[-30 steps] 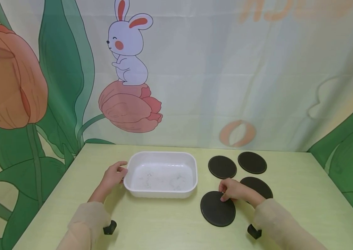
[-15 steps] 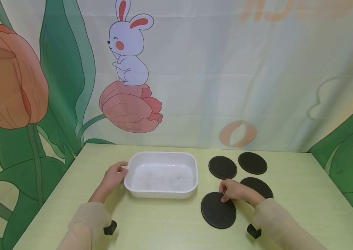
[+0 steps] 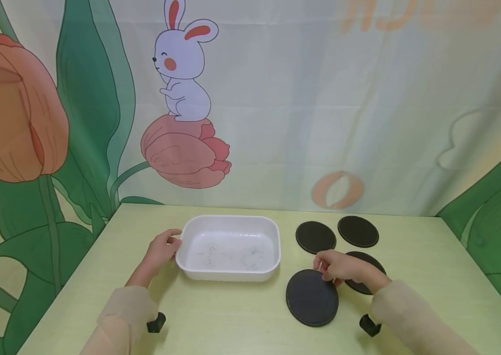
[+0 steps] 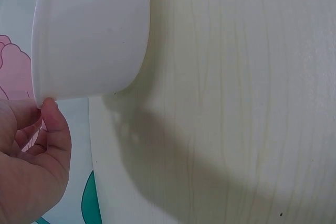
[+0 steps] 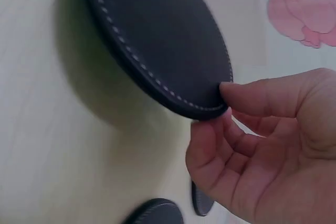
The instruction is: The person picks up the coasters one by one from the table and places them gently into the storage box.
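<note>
A round black coaster (image 3: 312, 301) with white stitching round its edge is pinched at the rim by my right hand (image 3: 341, 268). In the right wrist view that coaster (image 5: 163, 40) is tilted and clear of the table, thumb on its upper face and fingers beneath. My left hand (image 3: 161, 250) holds the left end of a white rectangular basin (image 3: 228, 277). The left wrist view has the thumb and a fingertip of the left hand (image 4: 39, 150) pinching the rim of the basin (image 4: 94, 40).
Behind the right hand, more black coasters lie flat: one at the back (image 3: 316, 237), another coaster (image 3: 358, 231) to its right, and a third coaster (image 3: 367, 264) partly covered by the hand. All rest on a pale wood-grain table (image 3: 232, 320). A printed curtain (image 3: 277, 123) hangs behind.
My right hand has lifted the coaster off the table and shifted slightly to the right. The left hand and the basin have stayed put.
</note>
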A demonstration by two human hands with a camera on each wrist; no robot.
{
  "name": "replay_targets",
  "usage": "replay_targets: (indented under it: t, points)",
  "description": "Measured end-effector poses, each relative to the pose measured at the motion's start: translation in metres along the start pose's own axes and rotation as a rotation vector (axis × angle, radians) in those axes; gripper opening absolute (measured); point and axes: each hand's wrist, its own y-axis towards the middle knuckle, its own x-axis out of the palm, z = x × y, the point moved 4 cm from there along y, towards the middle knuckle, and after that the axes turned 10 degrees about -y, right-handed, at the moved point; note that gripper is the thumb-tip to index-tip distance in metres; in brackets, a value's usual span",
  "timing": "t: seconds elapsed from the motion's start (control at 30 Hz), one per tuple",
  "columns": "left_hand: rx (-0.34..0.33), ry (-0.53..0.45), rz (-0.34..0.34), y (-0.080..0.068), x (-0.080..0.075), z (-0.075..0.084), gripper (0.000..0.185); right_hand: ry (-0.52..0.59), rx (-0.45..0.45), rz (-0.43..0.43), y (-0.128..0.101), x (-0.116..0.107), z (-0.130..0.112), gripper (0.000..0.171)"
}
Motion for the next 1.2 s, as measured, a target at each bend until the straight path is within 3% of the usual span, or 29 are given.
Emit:
replay_targets:
  t: [0.33, 0.63, 0.83, 1.2]
  points:
    - [-0.015, 0.003, 0.005, -0.002, -0.002, 0.000, 0.035, 0.046, -0.194, -0.130, -0.010, -0.011, -0.028, 0.024]
    - [-0.001, -0.014, -0.006, -0.003, -0.002, 0.001, 0.036, 0.348, -0.260, -0.126, 0.010, -0.008, -0.050, 0.020]
    - [0.000, -0.032, -0.007, -0.002, -0.003, 0.000, 0.036, 0.555, -0.253, -0.041, 0.029, -0.003, -0.070, 0.020]
    - [-0.013, -0.066, -0.010, 0.001, -0.003, -0.003, 0.036, 0.843, -0.138, 0.130, 0.072, 0.017, -0.099, 0.020]
